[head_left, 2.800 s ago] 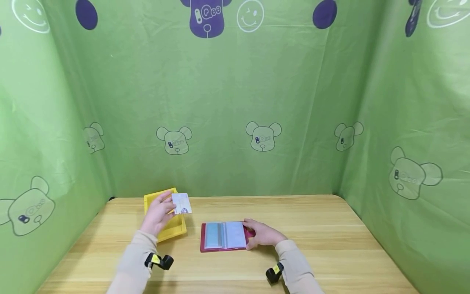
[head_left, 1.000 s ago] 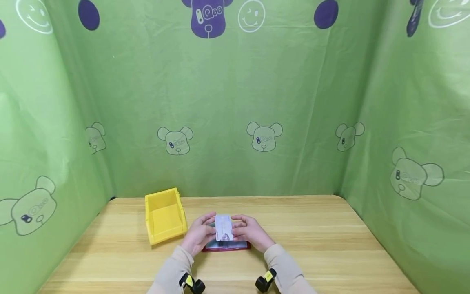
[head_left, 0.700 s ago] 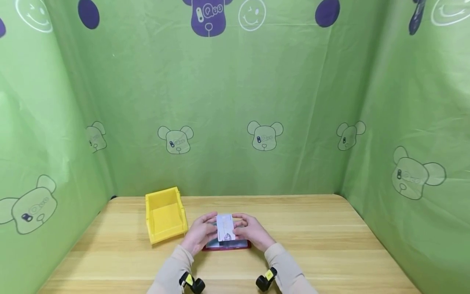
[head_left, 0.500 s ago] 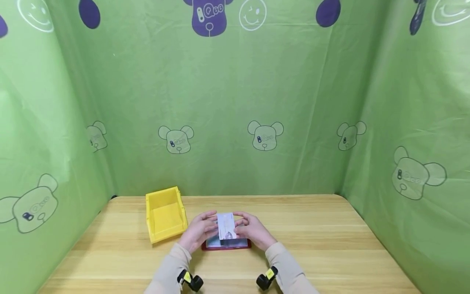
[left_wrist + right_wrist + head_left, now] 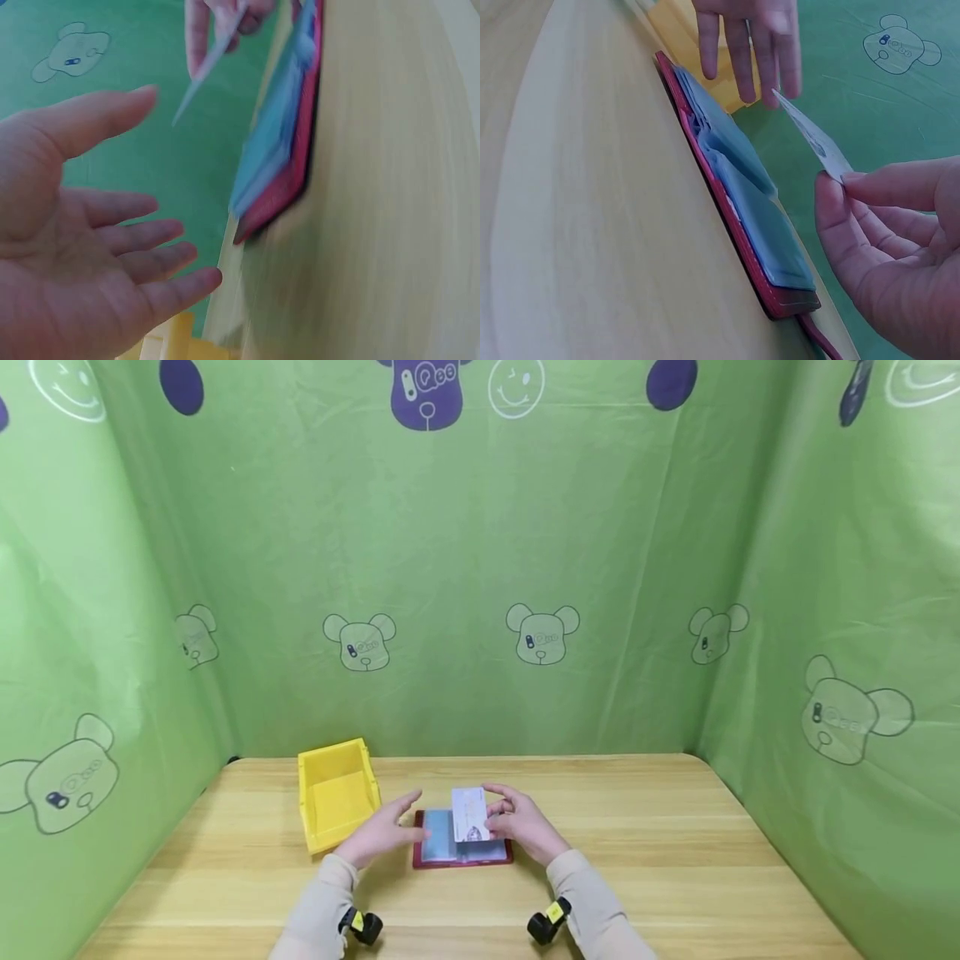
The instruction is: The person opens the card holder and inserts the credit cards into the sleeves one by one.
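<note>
A white card (image 5: 469,815) with a small dark picture at its lower corner is pinched by my right hand (image 5: 522,825) between thumb and fingers, held above the table. Below it lies a red card holder (image 5: 417,863), spread open, with bluish clear plastic sleeves (image 5: 739,180) showing. My left hand (image 5: 382,833) hovers at the holder's left side, fingers extended and apart, holding nothing. In the left wrist view its palm (image 5: 60,247) faces the holder, and the card (image 5: 210,64) appears edge-on in the other hand.
A yellow plastic bin (image 5: 339,806) stands on the wooden table (image 5: 637,827), behind and left of the holder. Green printed curtains (image 5: 450,710) enclose the table at the back and both sides.
Earlier the left hand carried the card from the bin to above the holder, where both hands held it. Now the left hand has let go and moved left; the right hand keeps the card.
</note>
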`<state>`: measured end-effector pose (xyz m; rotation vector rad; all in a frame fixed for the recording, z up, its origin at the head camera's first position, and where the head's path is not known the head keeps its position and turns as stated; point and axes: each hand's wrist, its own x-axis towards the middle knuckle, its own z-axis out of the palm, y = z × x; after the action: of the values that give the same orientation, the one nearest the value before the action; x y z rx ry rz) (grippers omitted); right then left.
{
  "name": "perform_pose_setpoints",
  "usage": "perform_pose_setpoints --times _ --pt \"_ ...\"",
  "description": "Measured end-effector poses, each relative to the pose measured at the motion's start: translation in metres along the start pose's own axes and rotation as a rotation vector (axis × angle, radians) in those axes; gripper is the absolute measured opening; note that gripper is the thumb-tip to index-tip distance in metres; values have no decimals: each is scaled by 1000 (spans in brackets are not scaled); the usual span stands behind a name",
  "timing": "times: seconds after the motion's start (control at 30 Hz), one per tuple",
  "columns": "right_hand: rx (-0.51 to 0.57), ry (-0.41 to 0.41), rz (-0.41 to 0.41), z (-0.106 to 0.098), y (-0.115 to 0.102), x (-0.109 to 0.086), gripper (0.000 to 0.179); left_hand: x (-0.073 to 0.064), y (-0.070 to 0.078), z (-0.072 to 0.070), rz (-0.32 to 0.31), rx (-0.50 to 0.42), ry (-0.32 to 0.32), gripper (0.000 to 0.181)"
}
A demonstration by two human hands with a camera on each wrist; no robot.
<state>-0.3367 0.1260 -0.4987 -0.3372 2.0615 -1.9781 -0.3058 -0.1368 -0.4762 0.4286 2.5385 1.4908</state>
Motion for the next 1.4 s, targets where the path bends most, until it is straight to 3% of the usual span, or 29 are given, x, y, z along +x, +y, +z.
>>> perform_pose_setpoints --times 0.2,0.4,0.83,1.4 --pt "-26 9 -5 -1 0 0 72 -4 1 4 60 281 -69 86" --pt "-44 19 3 0 0 -1 71 -6 -1 10 75 428 -99 79" --pt "-131 91 53 1 3 -2 53 -4 -6 13 44 418 -105 78" --pt "-195 102 79 6 3 -2 46 -2 -10 12 36 405 -114 78"
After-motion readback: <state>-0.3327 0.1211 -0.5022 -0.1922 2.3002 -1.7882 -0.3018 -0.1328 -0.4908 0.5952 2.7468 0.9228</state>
